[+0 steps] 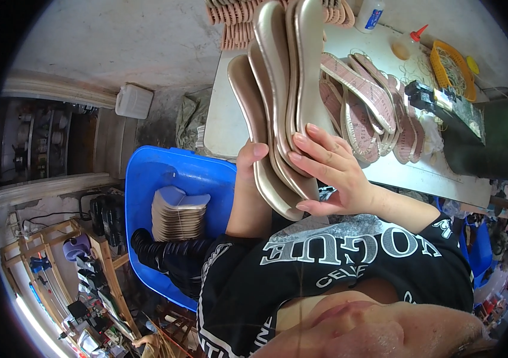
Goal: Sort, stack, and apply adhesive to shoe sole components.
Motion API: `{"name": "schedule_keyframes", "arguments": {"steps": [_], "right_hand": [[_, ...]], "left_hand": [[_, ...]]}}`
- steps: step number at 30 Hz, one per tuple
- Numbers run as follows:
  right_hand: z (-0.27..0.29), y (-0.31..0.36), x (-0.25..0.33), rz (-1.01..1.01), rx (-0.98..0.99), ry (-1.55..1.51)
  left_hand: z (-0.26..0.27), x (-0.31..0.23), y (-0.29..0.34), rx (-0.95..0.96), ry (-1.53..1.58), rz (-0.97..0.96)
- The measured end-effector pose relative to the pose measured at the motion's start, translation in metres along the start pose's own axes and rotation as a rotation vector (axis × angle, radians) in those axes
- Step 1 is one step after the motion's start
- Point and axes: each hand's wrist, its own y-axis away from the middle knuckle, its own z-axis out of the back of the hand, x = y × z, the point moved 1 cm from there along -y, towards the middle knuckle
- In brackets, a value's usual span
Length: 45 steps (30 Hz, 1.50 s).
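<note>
A bundle of shiny gold shoe insoles [275,77] is held up in front of me, tilted, their long sides side by side. My left hand [250,160] grips its left side with the thumb on the outer insole; most of those fingers are hidden behind the bundle. My right hand [334,173] closes on the right side, fingertips across the gold faces and thumb near the lower ends. Just beyond it, a loose pile of insoles with pinkish undersides and gold rims [364,98] lies on the white table [221,128].
To the left, a blue plastic tub [141,179] holds a neat stack of insoles [176,218]. Towards the table's back are a red-tipped bottle [406,46], a white bottle [369,15] and a yellow basket [442,65]. A dark green machine [483,143] stands at right.
</note>
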Motion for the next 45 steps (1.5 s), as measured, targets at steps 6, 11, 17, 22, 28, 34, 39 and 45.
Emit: {"name": "schedule_keyframes", "arguments": {"steps": [6,11,17,22,28,34,39,45], "right_hand": [[0.002,0.005,0.000,0.017,-0.010,-0.001],[0.002,0.008,-0.005,0.007,0.008,-0.048],[0.001,0.011,-0.011,-0.060,0.046,-0.090],[0.004,0.009,-0.009,-0.043,0.060,-0.096],[0.004,0.013,-0.009,-0.003,0.072,-0.104],[0.002,0.016,-0.019,-0.150,-0.048,-0.175],[-0.038,0.041,-0.054,-0.536,0.063,-0.269],[-0.032,0.036,-0.054,-0.769,0.159,-0.381]], "left_hand": [[0.013,-0.005,0.003,0.054,-0.045,0.057],[-0.003,-0.001,0.000,-0.018,-0.113,-0.032],[-0.002,0.002,0.001,-0.154,-0.190,0.037],[0.013,0.003,0.004,-0.098,-0.065,0.099],[0.020,0.008,0.010,-0.084,-0.002,0.134],[0.007,0.011,0.006,-0.321,-0.171,0.152],[0.077,0.013,-0.023,-0.335,-1.967,0.138],[0.116,-0.003,-0.050,-0.350,-1.776,0.273]]}}
